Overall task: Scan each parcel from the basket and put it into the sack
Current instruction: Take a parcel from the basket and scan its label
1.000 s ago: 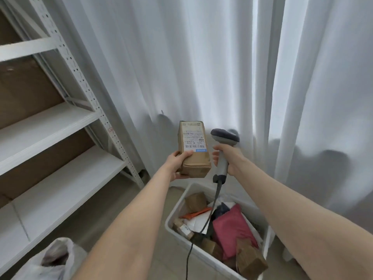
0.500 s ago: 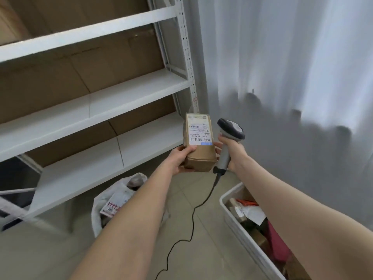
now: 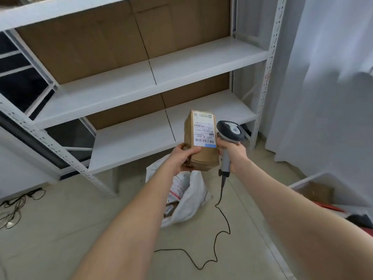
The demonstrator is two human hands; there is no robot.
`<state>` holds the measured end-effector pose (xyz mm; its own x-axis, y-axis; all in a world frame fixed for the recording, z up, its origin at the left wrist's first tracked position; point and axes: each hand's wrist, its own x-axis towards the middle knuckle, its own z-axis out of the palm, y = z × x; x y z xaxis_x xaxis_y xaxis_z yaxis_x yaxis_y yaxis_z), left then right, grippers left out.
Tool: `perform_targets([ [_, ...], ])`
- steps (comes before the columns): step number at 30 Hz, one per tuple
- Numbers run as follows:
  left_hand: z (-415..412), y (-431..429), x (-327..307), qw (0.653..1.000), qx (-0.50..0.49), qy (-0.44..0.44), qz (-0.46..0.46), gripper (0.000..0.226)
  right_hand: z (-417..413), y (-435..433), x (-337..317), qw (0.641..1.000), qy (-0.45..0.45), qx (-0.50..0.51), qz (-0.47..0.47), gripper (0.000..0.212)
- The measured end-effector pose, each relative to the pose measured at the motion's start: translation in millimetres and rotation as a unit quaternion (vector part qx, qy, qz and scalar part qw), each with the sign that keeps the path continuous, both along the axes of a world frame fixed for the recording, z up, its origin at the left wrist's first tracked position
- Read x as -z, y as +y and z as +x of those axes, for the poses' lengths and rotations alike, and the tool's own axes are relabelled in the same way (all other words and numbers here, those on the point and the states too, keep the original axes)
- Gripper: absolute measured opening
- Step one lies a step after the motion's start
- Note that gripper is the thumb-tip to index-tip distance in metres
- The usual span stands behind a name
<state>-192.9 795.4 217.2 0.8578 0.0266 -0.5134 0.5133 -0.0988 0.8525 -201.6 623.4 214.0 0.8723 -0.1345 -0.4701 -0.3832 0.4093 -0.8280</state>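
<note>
Open tiled floor [image 3: 60, 229] lies between the white shelf rack [image 3: 141, 81], the curtain [image 3: 333, 77] and the basket [image 3: 302, 181] at the right edge, which holds a brown box. The white sack [image 3: 191, 199] gapes on the floor below the hands, printed mailers inside. The left hand [image 3: 182, 156] grips the brown parcel [image 3: 201, 158] above it; the print on its barcode label is too small to read. The right hand [image 3: 235, 153] clasps the barcode scanner [image 3: 230, 130] just beside the parcel.

I see the parcel [image 3: 201, 138] just left of the scanner [image 3: 230, 131], over the sack [image 3: 191, 199] — basket [image 3: 308, 179] right, shelves [image 3: 141, 138] behind.
</note>
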Motion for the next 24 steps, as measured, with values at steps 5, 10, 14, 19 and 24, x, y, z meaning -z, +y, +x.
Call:
perform_targets([
  [5, 30.8, 63.3, 41.9, 0.998, -0.041, 0.037, -0.003, 0.075, 36.6, 62.2, 41.4, 0.999, 0.039, 0.005, -0.017, 0.038],
  [10, 81.8, 105.5, 98.8, 0.994, -0.070, 0.078, 0.029, 0.068, 95.3, 100.0, 94.9, 0.996, 0.079, 0.000, -0.032, 0.042],
  [14, 136.0, 130.4, 150.2, 0.989, -0.072, 0.112, 0.064, 0.070, 150.1, 125.9, 150.7, 0.994, 0.105, 0.001, -0.027, 0.038],
  [19, 200.5, 152.0, 228.7, 0.982, -0.059, 0.161, 0.083, 0.064, 210.7, 146.4, 220.8, 0.988, 0.148, 0.009, -0.035, 0.022],
  [24, 242.7, 161.8, 318.0, 0.971, -0.006, 0.193, 0.138, 0.065, 244.1, 160.7, 301.3, 0.980, 0.191, -0.005, -0.048, 0.015],
])
